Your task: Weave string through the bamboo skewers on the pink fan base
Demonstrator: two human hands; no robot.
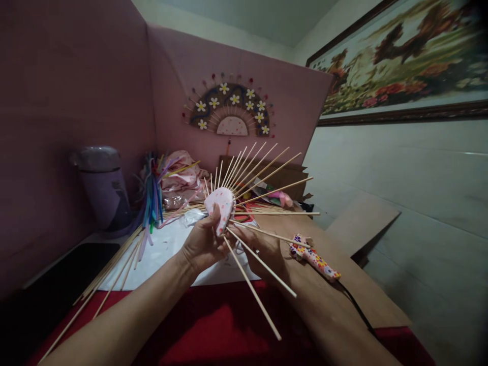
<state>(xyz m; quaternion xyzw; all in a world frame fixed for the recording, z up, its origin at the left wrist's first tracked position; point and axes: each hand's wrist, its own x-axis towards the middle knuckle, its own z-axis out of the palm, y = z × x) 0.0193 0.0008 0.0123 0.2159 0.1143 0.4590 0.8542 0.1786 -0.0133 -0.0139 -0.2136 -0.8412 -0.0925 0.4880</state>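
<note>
My left hand [206,239] is closed on a half-round fan base [220,203], white-pink with small coloured spots, its thumb on the front face. Many thin wooden sticks [269,165] spread out from the curved edge of the base like rays, upward, to the right and down towards me. Behind the lower sticks, my right hand [259,246] is close to the base; its fingers are mostly hidden. To the right of it, a flower-patterned glue gun [318,262] with a black cord lies on brown cardboard [362,290].
Loose wooden sticks [114,269] lie at left across white paper [163,259] and a red cloth [190,325]. Coloured pipe cleaners [152,188], pink spotted fabric [185,170] and a purple flask [104,193] stand behind. A finished flowered fan [232,126] hangs on the pink panel.
</note>
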